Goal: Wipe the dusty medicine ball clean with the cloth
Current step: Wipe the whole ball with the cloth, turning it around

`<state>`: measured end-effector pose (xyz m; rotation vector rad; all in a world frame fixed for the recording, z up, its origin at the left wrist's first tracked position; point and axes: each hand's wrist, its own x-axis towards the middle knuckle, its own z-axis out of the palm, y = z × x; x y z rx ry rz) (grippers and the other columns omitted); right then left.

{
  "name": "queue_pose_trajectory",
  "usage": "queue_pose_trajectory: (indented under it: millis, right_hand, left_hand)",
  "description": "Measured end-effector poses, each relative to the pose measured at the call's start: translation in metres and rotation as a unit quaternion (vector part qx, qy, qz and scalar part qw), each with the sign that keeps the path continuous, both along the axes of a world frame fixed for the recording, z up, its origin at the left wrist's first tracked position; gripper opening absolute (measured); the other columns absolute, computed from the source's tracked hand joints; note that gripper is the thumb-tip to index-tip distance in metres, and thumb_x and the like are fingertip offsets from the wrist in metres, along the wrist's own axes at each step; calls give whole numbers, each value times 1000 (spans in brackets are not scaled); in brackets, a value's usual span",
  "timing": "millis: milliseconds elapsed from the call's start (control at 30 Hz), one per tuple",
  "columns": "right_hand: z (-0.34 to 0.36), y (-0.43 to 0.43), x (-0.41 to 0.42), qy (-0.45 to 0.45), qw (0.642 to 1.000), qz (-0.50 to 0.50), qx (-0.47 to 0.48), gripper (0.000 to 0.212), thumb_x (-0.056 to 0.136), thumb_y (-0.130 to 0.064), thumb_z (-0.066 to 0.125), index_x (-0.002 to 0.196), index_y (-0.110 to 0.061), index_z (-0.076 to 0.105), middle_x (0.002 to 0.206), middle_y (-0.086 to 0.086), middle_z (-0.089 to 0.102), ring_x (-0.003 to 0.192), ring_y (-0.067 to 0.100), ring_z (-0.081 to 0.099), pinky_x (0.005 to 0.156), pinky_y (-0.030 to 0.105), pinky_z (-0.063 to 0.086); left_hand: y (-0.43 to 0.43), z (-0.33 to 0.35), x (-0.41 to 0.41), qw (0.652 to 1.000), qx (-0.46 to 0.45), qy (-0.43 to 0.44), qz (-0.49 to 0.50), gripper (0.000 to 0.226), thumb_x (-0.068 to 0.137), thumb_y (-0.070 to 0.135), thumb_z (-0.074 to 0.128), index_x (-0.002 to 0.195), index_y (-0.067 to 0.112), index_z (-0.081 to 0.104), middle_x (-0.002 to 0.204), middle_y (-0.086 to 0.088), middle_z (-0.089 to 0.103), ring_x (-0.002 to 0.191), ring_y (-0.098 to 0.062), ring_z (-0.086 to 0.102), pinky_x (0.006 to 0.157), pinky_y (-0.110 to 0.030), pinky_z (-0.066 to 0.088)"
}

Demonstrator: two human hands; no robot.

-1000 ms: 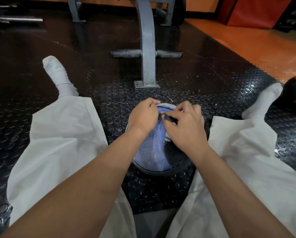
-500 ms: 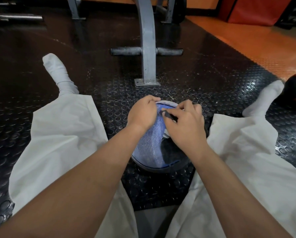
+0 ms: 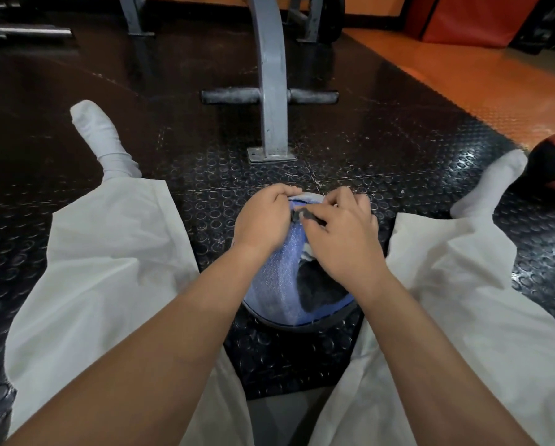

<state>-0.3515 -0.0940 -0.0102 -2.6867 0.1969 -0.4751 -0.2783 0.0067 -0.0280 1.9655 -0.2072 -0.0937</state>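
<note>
While we sit on the rubber floor [image 3: 205, 188], our left hand [image 3: 263, 217] and right hand [image 3: 343, 233] pinch the blue cloth [image 3: 279, 275]. It drapes the medicine ball [image 3: 301, 326].

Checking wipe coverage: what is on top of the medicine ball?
A blue cloth drapes over the top and left side of the medicine ball. The left hand grips the cloth; the right hand pinches a dark piece there. The ball's crown under both hands is hidden.

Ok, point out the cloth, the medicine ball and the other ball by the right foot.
cloth [image 3: 276, 278], head view: its blue middle.
medicine ball [image 3: 321, 286], head view: bare dark patch beside the cloth.
other ball [image 3: 552, 164], head view: its dark middle.
</note>
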Motion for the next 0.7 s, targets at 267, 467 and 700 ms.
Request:
queue_pose_trajectory:
  millis: [267, 467, 700]
  right_hand:
    - [4, 4, 20, 11, 1000, -9, -11, 30, 97, -30, 44, 119, -29, 65, 103, -6, 37, 108, 20, 33, 96, 39, 26]
    - [-16, 3, -9, -105, 993, -43, -4, 22, 89, -25, 55, 98, -19, 74, 98, 3, 52, 95, 28, 41, 80, 40, 32]
    - [3, 1, 23, -2, 1000, -23, -18, 31, 97, -30, 43, 118, -24, 66, 113, -2, 44, 111, 22, 33, 96, 40, 27]
  left_hand:
    - [-3, -3, 1, 1000, -4, -1, 18, 40, 92, 12, 36, 101, 28, 71, 103, 10, 70, 93, -11, 64, 84, -36, 51]
    - [-6, 3, 3, 1000, 18, 1, -3, 42, 97, 11, 32, 106, 29, 69, 115, 16, 63, 90, 1, 55, 86, -26, 46]
    - [-7, 0, 6, 1000, 10, 7, 17, 41, 94, 11, 34, 106, 26, 71, 104, 10, 69, 95, -13, 63, 90, -40, 51]
